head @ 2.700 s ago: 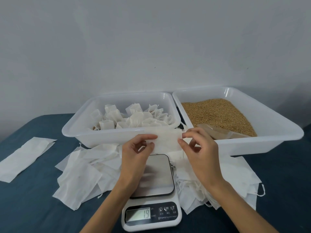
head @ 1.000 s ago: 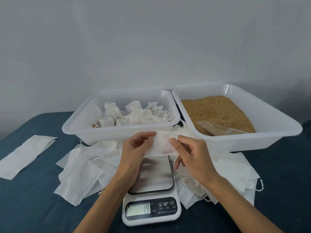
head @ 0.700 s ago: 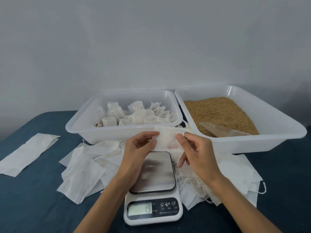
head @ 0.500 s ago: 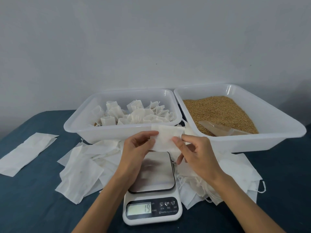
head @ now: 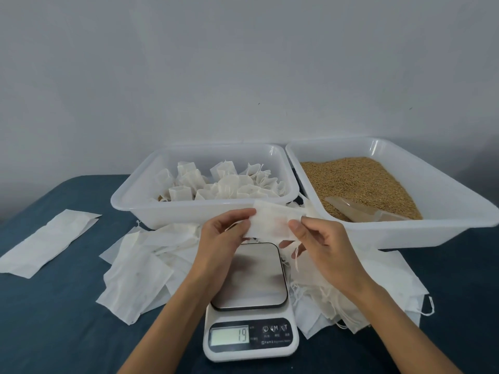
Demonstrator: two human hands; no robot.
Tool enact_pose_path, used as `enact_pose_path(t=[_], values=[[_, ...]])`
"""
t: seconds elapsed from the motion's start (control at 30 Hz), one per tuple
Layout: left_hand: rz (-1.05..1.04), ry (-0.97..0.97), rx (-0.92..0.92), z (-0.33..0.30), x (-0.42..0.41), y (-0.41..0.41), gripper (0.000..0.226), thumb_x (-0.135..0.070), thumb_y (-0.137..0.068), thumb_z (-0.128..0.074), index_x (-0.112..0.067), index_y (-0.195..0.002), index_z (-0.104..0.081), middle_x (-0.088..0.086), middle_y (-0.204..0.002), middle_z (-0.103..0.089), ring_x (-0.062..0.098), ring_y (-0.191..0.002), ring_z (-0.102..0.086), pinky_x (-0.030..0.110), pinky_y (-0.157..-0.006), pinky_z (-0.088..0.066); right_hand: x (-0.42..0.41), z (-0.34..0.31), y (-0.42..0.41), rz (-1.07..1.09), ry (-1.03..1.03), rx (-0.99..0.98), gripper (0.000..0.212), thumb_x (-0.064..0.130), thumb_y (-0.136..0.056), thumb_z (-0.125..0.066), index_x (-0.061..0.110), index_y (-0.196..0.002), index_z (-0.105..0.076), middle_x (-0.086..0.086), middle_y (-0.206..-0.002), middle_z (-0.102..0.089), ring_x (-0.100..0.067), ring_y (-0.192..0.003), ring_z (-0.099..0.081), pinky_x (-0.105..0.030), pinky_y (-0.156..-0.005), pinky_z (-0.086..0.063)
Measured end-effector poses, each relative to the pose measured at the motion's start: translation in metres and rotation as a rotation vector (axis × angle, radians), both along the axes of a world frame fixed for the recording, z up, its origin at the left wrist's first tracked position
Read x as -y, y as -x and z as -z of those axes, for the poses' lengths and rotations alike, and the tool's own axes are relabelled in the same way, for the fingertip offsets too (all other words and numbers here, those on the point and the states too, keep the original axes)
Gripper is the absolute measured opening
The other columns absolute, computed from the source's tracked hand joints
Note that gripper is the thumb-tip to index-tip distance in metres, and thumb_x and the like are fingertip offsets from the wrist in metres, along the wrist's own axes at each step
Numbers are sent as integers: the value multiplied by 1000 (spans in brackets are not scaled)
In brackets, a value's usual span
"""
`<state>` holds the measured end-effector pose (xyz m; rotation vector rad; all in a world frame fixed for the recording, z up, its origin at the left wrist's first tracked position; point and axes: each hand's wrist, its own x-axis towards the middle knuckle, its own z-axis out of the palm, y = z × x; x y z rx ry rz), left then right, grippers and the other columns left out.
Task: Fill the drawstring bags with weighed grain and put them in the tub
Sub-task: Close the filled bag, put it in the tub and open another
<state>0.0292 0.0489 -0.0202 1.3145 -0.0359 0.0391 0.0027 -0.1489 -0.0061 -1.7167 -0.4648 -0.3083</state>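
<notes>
Bag (head: 271,222): empty, limp, featherlight, thin fabric. Left hand (head: 218,247) & right hand (head: 321,249) both pinch its edges; grab by rim, spread mouth.

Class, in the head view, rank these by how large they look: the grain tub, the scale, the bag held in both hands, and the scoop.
1. Grain tub
2. Scale
3. Held bag and scoop: similar, both partly hidden, so unranked.

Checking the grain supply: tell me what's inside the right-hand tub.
The right tub holds golden grain with a translucent scoop lying on it. What's beneath the grain is hidden.
</notes>
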Motion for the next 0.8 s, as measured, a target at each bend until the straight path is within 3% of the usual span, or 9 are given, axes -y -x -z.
enact_pose_path(t=[0.07,0.13,0.2,0.27,0.37,0.47,0.6,0.7,0.8], values=[[-36,-30,14,-2,0,1,25,2,-97,-64,-14,-105,-82,8,-99,-79,17,-88,-69,27,-82,-56,3,-1,-1,-8,12,-27,34,34,-101,-58,24,-68,-61,8,-62,-53,-26,-76,-77,-29,-54,-55],[-141,-212,172,-4,-1,5,20,-4,-96,-70,-19,-107,-79,-2,-95,-76,10,-83,-67,26,-79,-53,9,-2,0,2,65,-50,37,37,-100,-59,21,-66,-56,-1,-57,-54,-27,-66,-75,-32,-52,-54],[-170,-496,438,-7,0,12,29,-21,-90,-81,-28,-118,-74,-12,-117,-70,3,-107,-65,21,-91,-49,14,-9,2,-11,145,-60,38,44,-99,-59,21,-68,-60,-5,-55,-53,-26,-56,-72,-33,-47,-51],[-35,-688,571,-6,6,17,60,-31,-81,-89,-35,-135,-63,-17,-141,-57,0,-136,-49,10,-107,-36,17,-20,4,-49,231,-73,33,54,-98,-56,30,-80,-70,-6,-55,-54,-21,-50,-70,-27,-44,-46],[95,-795,580,-1,19,23,76,-18,-80,-89,-41,-140,-50,-15,-143,-55,-3,-135,-45,14,-112,-34,17,-38,3,-125,379,-114,51,68,-94,-47,23,-87,-70,-17,-55,-57,-13,-45,-66,-23,-44,-42],[40,-749,584,0,26,26,59,-5,-83,-81,-35,-128,-58,-21,-119,-66,-11,-111,-57,10,-96,-41,11,-56,3,-167,485,-147,76,74,-92,-43,0,-76,-56,-16,-58,-56,-16,-46,-68,-27,-45,-42],[5,-581,455,-5,23,29,34,-10,-84,-81,-26,-110,-65,-14,-98,-73,5,-94,-67,12,-74,-46,4,-81,7,-147,471,-152,75,87,-81,-39,24,-99,-75,9,-88,-77,-19,-51,-71,-22,-46,-46],[69,-470,420,-8,24,31,31,-22,-85,-82,-23,-110,-64,-8,-101,-74,13,-97,-70,25,-81,-54,-3,-87,9,-222,501,-170,73,88,-80,-40,30,-104,-77,8,-92,-78,-22,-55,-72,-23,-46,-49],[69,-401,371,-5,25,32,27,-32,-84,-80,-16,-101,-64,-5,-92,-71,18,-89,-68,35,-82,-55,3,-89,3,-273,426,-119,57,76,-90,-44,32,-108,-76,3,-95,-79,-26,-55,-72,-26,-45,-49]])
